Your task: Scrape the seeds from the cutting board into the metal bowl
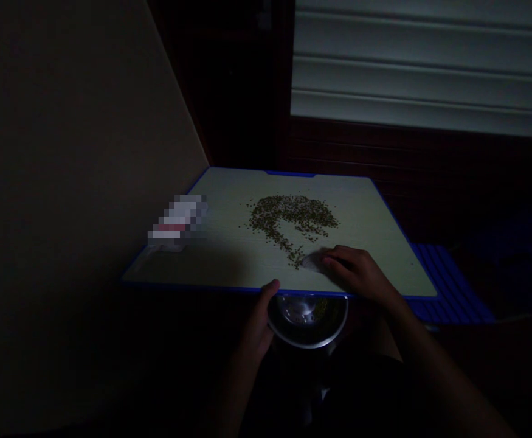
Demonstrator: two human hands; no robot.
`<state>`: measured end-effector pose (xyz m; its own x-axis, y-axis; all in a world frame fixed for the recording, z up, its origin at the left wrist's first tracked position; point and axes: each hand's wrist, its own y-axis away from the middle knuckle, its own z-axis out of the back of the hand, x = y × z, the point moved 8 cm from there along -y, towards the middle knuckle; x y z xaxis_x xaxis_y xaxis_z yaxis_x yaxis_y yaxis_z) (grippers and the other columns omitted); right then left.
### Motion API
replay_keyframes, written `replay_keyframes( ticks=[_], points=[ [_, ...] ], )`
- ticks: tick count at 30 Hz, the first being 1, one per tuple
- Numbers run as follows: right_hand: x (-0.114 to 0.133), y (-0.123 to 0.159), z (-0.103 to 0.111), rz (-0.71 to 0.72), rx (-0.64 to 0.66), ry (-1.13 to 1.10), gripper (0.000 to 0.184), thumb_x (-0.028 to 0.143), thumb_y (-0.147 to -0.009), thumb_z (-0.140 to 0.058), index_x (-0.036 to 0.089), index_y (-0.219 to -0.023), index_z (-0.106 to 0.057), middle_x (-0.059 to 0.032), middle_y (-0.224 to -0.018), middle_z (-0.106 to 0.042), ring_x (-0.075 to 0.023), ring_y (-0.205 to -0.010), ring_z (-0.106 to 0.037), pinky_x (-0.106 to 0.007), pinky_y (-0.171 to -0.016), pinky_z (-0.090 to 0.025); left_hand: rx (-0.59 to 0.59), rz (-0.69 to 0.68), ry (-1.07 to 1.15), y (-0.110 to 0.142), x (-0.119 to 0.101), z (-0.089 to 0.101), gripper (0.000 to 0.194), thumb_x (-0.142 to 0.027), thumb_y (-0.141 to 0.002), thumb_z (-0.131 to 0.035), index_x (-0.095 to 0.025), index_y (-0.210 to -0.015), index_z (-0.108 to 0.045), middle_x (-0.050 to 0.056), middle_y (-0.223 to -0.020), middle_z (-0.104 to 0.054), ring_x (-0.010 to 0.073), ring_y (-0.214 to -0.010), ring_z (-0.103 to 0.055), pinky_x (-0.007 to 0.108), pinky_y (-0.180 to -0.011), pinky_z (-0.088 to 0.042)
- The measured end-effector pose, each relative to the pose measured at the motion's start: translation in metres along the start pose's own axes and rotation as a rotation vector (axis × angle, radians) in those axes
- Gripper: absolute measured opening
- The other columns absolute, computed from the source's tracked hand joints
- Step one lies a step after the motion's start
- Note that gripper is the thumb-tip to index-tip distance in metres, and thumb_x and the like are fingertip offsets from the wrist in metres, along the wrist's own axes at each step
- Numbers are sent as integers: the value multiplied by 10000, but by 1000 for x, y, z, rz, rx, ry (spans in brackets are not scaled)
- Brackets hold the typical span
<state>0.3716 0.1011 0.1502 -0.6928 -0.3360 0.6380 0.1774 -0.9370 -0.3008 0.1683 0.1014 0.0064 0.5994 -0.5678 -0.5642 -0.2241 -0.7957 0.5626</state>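
Observation:
A scatter of small greenish-brown beans or seeds (288, 213) lies in a curved heap on a pale board with a blue edge (220, 267), with a thin trail running toward the near edge. My right hand (354, 267) rests low on the board beside that trail, fingers pinched; a faint greyish patch shows at the fingertips, too dim to name. Just under the near edge is a shiny metal bowl (309, 340) with some greenish grains inside. My left hand (261, 322) is closed at the bowl's left rim, its thumb up against the blue edge.
A pixelated white and red item (177, 222) sits on the board's left side. A pale wall or panel (87, 121) rises at the left. White slats (421, 67) stand behind at the right. Blue striped fabric (452, 283) shows beyond the right edge. The room is very dark.

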Motion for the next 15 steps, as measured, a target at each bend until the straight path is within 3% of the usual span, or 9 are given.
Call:
replay_keyframes(
  ticks=[15],
  points=[
    [8, -5, -2, 56, 32, -49, 253, 359, -1027, -538, 280, -1185, -719, -58, -1077, -748, -207, -951, -682, -370, -845, -531, 7, -12, -4, -1, -1, 0, 399, -302, -774, -817, -130, -1121, -723, 131, -1102, -779, 306, -1085, -718, 405, -1001, -543]
  ],
)
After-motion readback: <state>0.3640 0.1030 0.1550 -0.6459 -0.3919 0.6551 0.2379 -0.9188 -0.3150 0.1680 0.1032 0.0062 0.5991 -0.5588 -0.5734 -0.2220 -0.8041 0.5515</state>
